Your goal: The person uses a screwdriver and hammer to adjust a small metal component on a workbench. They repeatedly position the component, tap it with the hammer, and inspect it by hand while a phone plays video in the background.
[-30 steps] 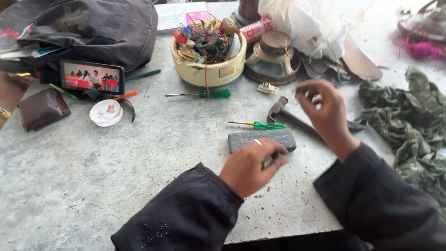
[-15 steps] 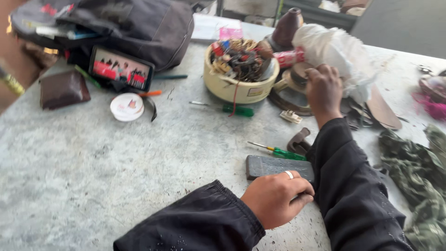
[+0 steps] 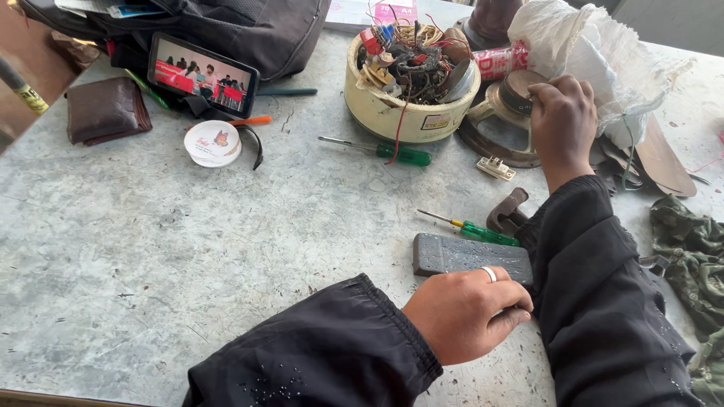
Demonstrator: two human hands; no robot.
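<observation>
Cream tub [image 3: 377,113]: crammed with tangled wires and coils
Right hand [image 3: 562,120]: fingers closed on round speaker [image 3: 501,113], seemingly
Left hand [image 3: 464,313]: loosely curled, touching grey block [image 3: 467,256]

Bare tabletop [image 3: 188,249] left of block [image 3: 460,255]

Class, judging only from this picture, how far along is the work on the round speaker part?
Done: nothing visibly finished. In hand: the right hand touches the round speaker part; the left hand rests by the grey block. Left: both green screwdrivers lie unused on the table.
</observation>
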